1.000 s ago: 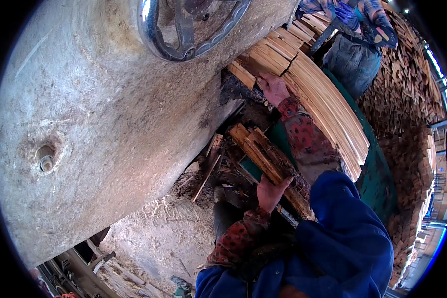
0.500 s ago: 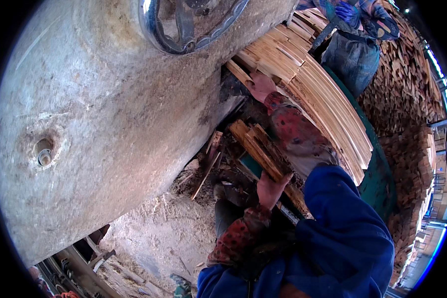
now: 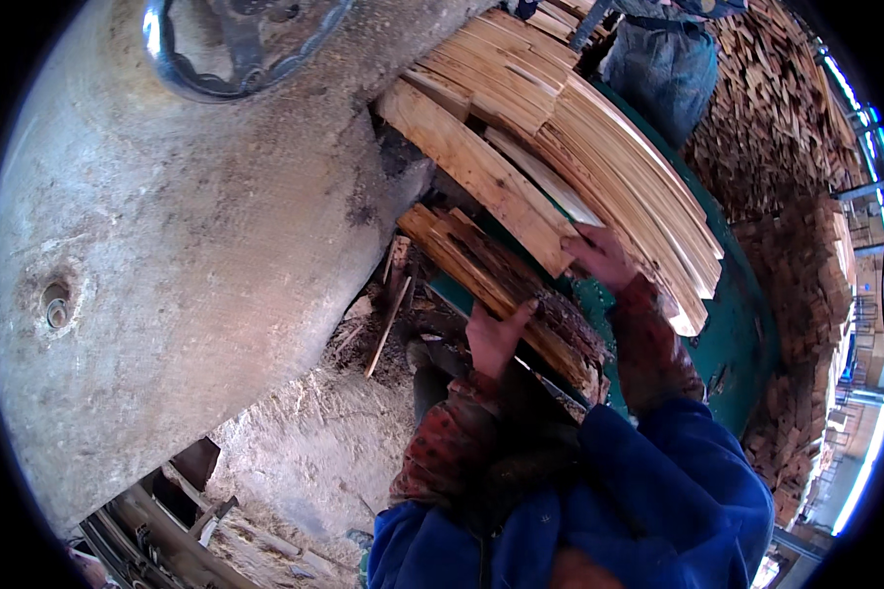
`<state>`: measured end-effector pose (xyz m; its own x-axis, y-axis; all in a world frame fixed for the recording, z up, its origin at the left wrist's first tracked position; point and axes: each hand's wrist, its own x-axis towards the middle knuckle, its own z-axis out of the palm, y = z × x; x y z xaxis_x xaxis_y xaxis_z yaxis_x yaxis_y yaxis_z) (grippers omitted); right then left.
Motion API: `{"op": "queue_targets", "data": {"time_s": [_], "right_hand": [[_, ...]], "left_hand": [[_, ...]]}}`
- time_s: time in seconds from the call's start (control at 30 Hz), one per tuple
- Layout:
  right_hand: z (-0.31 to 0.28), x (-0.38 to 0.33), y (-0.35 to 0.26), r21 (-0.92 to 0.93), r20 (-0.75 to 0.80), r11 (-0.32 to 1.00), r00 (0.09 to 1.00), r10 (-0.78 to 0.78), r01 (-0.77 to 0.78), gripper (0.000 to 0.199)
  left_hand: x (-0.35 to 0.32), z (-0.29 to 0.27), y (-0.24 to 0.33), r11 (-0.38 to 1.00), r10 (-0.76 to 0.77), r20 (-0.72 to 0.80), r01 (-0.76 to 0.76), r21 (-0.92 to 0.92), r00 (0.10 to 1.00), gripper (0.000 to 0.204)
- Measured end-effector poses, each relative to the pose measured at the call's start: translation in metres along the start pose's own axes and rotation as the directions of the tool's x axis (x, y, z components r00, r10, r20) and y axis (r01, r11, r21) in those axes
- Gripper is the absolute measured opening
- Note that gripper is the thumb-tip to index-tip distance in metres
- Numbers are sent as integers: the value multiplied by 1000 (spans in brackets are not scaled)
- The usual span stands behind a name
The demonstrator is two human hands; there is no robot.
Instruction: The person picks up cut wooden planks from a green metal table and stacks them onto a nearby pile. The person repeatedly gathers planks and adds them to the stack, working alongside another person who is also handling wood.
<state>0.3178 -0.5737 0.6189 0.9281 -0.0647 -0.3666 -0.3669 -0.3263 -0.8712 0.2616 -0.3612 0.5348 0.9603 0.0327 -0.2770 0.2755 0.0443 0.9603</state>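
Note:
My right hand grips the near end of a pale wooden plank, fingers over its edge. That plank slants away to the far left, where its other end meets the large grey machine housing. My left hand is closed around the edge of a rough, bark-edged slab, thumb on top. Dark bark lies along the slab's right side. Beyond my right hand, pale sawn strips lie side by side on a green table.
A metal handwheel sits on the housing at far left. Sawdust and wood scraps cover the floor below. At the far right rise stacks of cut wood. A dark blue bag-like cloth hangs past the table's far edge.
My right hand has come nearer, and the pale plank now lies alongside the rough slab. My left hand keeps its hold on the slab. The whole view has shifted.

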Motion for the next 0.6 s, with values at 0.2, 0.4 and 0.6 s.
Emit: {"op": "queue_targets", "data": {"time_s": [0.2,0.4,0.6], "right_hand": [[-27,-100,33,-113,11,989,995,-96,97,21],[-31,-168,47,79,124,981,978,165,-175,24],[-28,-200,78,143,152,955,959,239,-260,24]], "left_hand": [[-3,2,-1,1000,-1,0,1,-18,1000,62],[0,-1,-27,997,-79,45,79,3,996,54],[-8,-22,-25,816,-184,306,319,-482,934,38]]}}
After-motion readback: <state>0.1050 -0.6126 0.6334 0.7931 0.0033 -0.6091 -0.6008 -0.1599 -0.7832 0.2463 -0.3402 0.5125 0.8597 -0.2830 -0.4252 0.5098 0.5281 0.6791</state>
